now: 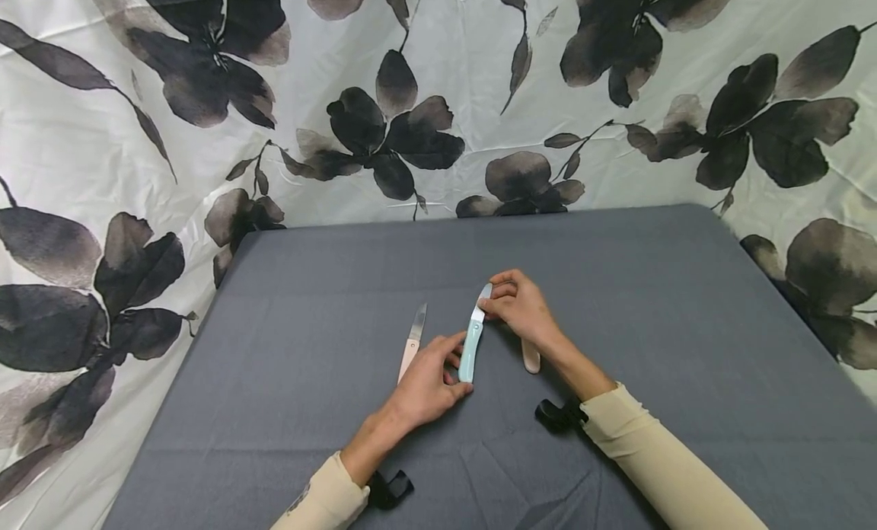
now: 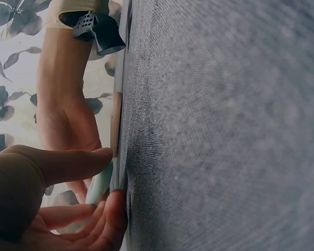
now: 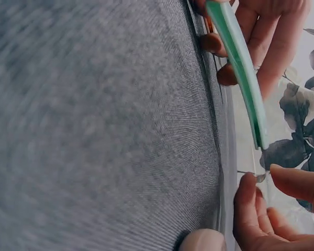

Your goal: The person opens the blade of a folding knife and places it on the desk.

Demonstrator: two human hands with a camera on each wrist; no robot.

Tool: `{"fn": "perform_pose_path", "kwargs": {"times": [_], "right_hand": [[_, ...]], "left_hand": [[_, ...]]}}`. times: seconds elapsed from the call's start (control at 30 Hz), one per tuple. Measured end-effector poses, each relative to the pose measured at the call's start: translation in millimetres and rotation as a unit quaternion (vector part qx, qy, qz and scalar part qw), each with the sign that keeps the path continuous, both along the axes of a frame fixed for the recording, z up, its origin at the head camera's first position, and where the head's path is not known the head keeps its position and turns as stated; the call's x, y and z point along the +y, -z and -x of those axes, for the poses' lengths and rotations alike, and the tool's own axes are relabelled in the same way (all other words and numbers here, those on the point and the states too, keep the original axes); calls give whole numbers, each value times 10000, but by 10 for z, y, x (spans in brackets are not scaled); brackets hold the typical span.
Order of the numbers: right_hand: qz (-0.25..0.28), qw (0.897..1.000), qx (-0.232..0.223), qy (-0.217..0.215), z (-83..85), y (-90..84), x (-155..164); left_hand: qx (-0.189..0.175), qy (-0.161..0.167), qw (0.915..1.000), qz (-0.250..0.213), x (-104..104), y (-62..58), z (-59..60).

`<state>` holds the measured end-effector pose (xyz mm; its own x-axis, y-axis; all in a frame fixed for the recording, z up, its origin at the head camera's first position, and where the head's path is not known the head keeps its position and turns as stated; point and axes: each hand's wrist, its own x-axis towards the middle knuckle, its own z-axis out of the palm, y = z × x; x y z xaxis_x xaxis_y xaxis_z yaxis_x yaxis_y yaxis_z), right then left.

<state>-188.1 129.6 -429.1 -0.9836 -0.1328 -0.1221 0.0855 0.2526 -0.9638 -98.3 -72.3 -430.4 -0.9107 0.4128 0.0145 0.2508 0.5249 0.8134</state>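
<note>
On the grey tablecloth (image 1: 308, 378), furthest left of the small things, lies a pink-handled knife (image 1: 413, 343) with its blade open and pointing away from the person. Just beside it, the left hand (image 1: 425, 385) curls its thumb and fingers round the lower handle of a light blue folding knife (image 1: 470, 346), pinning it near the cloth. Further right, the right hand (image 1: 522, 305) pinches the tip of that knife's blade between thumb and fingertips (image 3: 247, 194), fingers drawn together on it. Under the right wrist a second pinkish handle (image 1: 530, 357) shows, partly hidden. Both forearms wear cream sleeves (image 1: 658, 461) with black straps (image 1: 560, 414) at the wrists. Behind the table hangs a white curtain with dark flowers (image 1: 384, 134).
</note>
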Motion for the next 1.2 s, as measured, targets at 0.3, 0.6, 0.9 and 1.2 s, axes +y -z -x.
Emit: {"fn": "perform_pose_path", "kwargs": {"times": [0.3,0.6,0.9,1.2], "right_hand": [[-866,9954,46,-417,-17,-10,-50],[-1327,9893,-199,-579,-18,-34,-97],[-1384,9873,-259,-734,-23,-41,-121],[-1404,9874,-291,-664,-94,-104,-82]], "left_hand": [[71,-319,9980,541,1,-8,4],[-141,-269,9966,761,9,-46,7],[-289,-69,9953,925,-39,-56,-2],[-224,-196,9955,901,-35,-79,-25]]}}
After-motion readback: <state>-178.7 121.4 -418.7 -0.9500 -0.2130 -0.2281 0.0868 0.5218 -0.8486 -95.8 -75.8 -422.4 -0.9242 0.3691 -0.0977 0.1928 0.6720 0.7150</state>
